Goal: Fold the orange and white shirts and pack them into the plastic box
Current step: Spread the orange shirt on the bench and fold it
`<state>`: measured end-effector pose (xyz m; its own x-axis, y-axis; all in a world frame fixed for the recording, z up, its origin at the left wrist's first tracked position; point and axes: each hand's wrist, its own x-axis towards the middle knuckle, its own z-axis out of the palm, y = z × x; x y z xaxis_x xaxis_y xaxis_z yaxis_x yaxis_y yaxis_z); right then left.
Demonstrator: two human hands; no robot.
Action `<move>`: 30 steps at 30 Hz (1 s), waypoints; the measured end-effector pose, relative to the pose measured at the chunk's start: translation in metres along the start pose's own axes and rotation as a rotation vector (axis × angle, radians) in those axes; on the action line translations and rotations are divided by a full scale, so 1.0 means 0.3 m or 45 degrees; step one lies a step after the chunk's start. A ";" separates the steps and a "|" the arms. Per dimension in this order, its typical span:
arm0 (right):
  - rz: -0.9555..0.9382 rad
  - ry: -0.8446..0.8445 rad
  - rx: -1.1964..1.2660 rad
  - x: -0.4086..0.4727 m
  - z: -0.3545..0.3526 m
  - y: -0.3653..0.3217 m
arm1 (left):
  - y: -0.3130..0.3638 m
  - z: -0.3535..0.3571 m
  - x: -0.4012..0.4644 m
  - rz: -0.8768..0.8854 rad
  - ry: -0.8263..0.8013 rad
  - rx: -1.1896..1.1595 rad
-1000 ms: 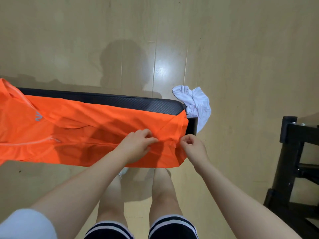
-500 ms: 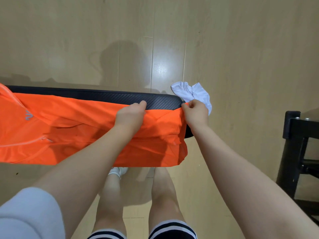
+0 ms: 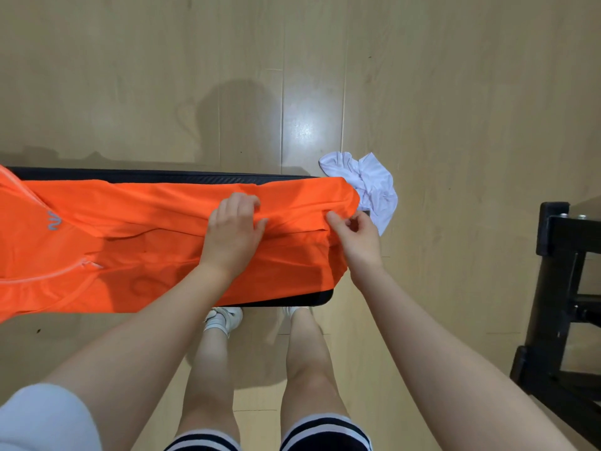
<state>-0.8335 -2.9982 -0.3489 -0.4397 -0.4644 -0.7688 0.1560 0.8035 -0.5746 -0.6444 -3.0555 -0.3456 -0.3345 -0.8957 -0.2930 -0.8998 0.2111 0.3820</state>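
Pale wood flooring (image 3: 455,92) fills the background, and a narrow black padded bench (image 3: 227,179) runs across it below your arms; the orange shirt (image 3: 146,229) lies spread lengthwise over that bench, its collar end running off past your left elbow and its hem end under your fingers; your left hand (image 3: 232,231) rests on the cloth with fingers curled, pinching a raised ridge of fabric at its fingertips; your right hand (image 3: 359,237) sits just beside it at the shirt's end, thumb and forefinger nipping the same fold line while the other fingers curl loosely. Beyond your right knuckles the white shirt (image 3: 367,187) sits crumpled at the bench's end, touching or nearly touching the orange hem, part of it hanging off the edge; a black frame (image 3: 559,288) stands well out past your right wrist; no plastic box shows in view.

Judging by its sheen and how it ripples, the orange fabric looks thin, light and slick; it will likely slide on the padding and sag wherever it overhangs; take it at the hem corners or along a crease, both hands well apart, and keep it taut as you turn it over, or the fold may skew; the white one looks equally limp and will need shaking flat first.
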 end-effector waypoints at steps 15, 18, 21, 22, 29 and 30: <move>-0.063 -0.160 -0.295 -0.067 -0.040 0.070 | -0.040 0.057 -0.147 0.219 -0.234 0.226; -0.241 -0.124 -0.659 -0.085 -0.046 0.117 | -0.062 0.056 -0.150 0.245 -0.099 0.205; -0.235 -0.079 -0.659 -0.104 -0.052 0.116 | -0.065 0.049 -0.146 0.283 -0.091 0.232; -0.169 -0.066 -0.639 -0.107 -0.056 0.117 | -0.063 0.045 -0.145 0.297 -0.113 0.240; -0.220 0.313 -1.165 -0.173 0.017 0.047 | -0.114 -0.050 -0.176 -0.088 -0.288 -0.010; -0.373 0.310 -1.159 -0.198 0.062 0.015 | -0.139 -0.080 -0.187 -0.177 -0.267 -0.049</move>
<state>-0.7901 -2.9740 -0.3112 -0.5380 -0.6837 -0.4931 -0.6836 0.6961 -0.2192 -0.5812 -3.0235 -0.3240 -0.2627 -0.8134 -0.5191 -0.9312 0.0727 0.3573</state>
